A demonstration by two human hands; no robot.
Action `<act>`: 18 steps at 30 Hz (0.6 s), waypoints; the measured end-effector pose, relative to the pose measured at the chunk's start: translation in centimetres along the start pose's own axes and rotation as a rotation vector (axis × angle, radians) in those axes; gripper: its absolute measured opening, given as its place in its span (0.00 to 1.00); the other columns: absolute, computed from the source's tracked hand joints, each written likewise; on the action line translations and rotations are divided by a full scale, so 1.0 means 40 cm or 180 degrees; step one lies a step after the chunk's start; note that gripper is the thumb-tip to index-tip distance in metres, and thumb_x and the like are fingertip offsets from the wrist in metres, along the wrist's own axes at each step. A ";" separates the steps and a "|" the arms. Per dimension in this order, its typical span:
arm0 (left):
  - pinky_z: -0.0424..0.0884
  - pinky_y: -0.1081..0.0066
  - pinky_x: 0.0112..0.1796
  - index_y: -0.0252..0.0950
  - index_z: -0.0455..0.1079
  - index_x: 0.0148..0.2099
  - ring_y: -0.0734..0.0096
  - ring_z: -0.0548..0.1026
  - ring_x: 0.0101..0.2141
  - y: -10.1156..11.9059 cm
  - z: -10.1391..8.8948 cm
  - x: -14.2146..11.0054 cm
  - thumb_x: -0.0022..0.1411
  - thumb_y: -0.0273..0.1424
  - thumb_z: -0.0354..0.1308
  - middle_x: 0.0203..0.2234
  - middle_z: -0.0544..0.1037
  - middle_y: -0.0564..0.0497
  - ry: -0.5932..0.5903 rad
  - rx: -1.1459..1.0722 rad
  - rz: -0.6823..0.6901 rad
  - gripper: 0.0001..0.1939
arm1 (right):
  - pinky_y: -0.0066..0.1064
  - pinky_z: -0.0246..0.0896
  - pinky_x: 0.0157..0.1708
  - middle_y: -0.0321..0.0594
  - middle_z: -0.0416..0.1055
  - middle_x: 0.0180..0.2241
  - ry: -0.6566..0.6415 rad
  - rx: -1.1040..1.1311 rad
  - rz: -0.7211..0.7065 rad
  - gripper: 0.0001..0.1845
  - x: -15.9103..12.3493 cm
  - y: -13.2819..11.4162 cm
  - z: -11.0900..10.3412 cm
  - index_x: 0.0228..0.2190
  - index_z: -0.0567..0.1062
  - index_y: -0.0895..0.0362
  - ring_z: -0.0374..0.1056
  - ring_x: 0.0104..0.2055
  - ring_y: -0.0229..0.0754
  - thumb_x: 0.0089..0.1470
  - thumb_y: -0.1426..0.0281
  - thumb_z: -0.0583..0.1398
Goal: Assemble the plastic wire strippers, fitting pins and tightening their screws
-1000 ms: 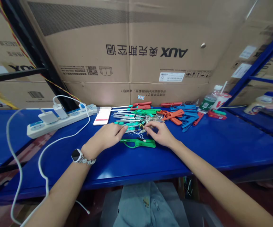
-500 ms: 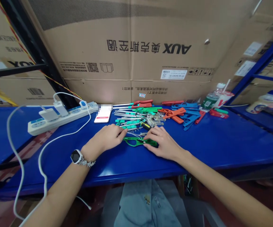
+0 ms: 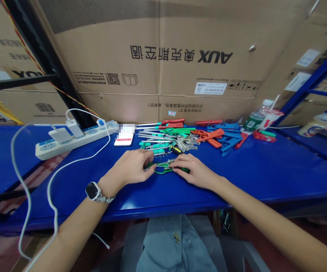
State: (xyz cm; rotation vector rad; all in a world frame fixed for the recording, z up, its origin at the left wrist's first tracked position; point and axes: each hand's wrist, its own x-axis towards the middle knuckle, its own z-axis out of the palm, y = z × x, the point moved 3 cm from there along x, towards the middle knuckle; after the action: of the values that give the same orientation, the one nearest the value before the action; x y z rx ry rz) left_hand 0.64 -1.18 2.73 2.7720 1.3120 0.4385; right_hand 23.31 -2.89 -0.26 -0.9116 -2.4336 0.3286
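Note:
A green lighter shell (image 3: 163, 171) with a trigger loop lies at the front of the parts pile, between my hands. My left hand (image 3: 133, 166), with a watch on its wrist, is closed on the shell's left end, thumb toward me. The fingers of my right hand (image 3: 196, 170) are closed over the right part of the shell and cover some of it. Thin pale wire shows along the shell. Just behind is a screwdriver (image 3: 176, 150) with a black and yellow handle. Clear lighter tanks (image 3: 187, 142) and metal tubes (image 3: 149, 135) lie farther back.
Orange shells (image 3: 210, 136) and blue shells (image 3: 230, 138) are heaped to the right, near a bottle (image 3: 250, 122) and a cup (image 3: 272, 119). A phone (image 3: 124, 136) and a power strip (image 3: 67, 143) with white cables are left. A cardboard sheet (image 3: 174, 75) stands behind the blue table (image 3: 237, 181).
My left hand has shifted slightly right and down, its fingers now curled around the shell's left end. My right fingers have moved slightly left along the shell. The view has shifted slightly.

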 end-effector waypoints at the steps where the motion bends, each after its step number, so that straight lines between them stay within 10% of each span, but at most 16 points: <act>1: 0.65 0.66 0.30 0.37 0.71 0.38 0.63 0.73 0.30 0.007 -0.001 0.000 0.63 0.40 0.59 0.31 0.76 0.48 0.0141 -0.0013 0.0222 0.11 | 0.39 0.64 0.44 0.41 0.78 0.42 0.0003 0.0000 -0.0002 0.11 0.000 0.001 0.000 0.47 0.80 0.52 0.73 0.45 0.44 0.66 0.71 0.59; 7: 0.72 0.63 0.40 0.36 0.72 0.41 0.62 0.74 0.37 0.033 0.034 0.005 0.70 0.37 0.58 0.36 0.74 0.48 0.0352 -0.0174 0.1229 0.10 | 0.39 0.67 0.44 0.43 0.77 0.41 0.0178 -0.0140 -0.0234 0.11 -0.009 0.006 0.006 0.47 0.82 0.54 0.73 0.43 0.44 0.65 0.72 0.61; 18: 0.75 0.65 0.40 0.35 0.73 0.46 0.64 0.75 0.39 0.044 0.058 0.006 0.71 0.30 0.57 0.39 0.75 0.47 0.0377 -0.0328 0.1283 0.05 | 0.40 0.71 0.42 0.47 0.73 0.42 0.0081 -0.0644 -0.0560 0.17 -0.021 -0.002 0.006 0.53 0.79 0.53 0.69 0.41 0.45 0.69 0.69 0.55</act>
State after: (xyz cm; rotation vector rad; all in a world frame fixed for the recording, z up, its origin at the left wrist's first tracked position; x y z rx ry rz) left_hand 2.72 -1.94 0.84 2.9553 0.7123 0.6752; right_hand 23.70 -3.53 -0.75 -0.7703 -2.5345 0.0072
